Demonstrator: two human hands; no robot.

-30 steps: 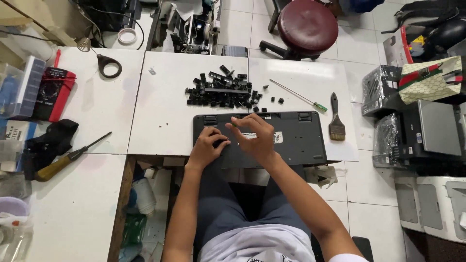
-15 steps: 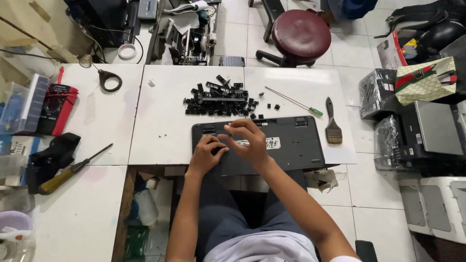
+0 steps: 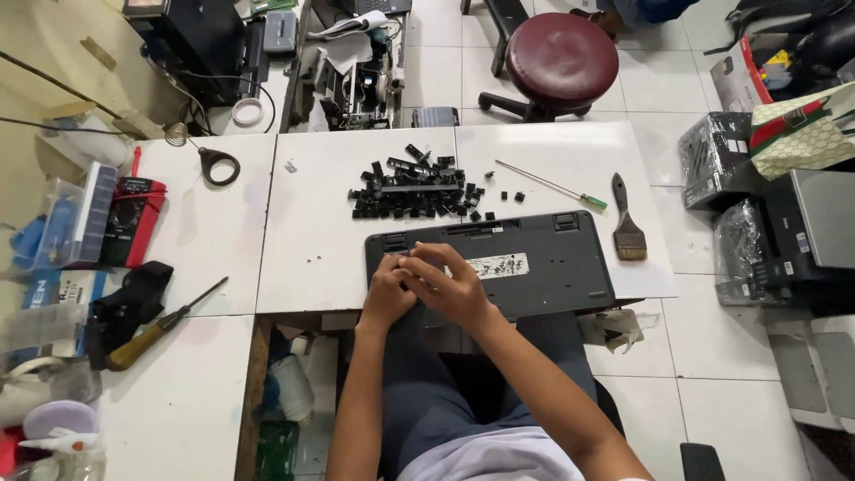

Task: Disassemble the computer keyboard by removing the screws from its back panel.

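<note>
The keyboard (image 3: 534,263) lies face down on the near edge of your white bench (image 3: 312,240), its dark grey underside up, a pale label at its middle and two folded feet along its far edge. Your left hand (image 3: 387,292) rests on its near left corner with the fingers curled down onto the casing, and your right hand (image 3: 452,285) sits just beside it, touching it, fingers bent over the same patch of the back; whether either hand pinches something small there you cannot tell, since the fingertips hide the spot. Just beyond the keyboard, on the same bench, lies a heap of loose black keycaps (image 3: 414,189), with a few strays scattered to its right. To the right of the heap a thin screwdriver with a green handle (image 3: 552,184) lies at a slant, and beside the keyboard's right end a paintbrush (image 3: 626,221) rests with its bristles toward you. Off to your left, a yellow-handled screwdriver (image 3: 160,328) lies on the neighbouring bench. Farthest out, on the tiled floor, stands a round maroon stool (image 3: 559,52).
</note>
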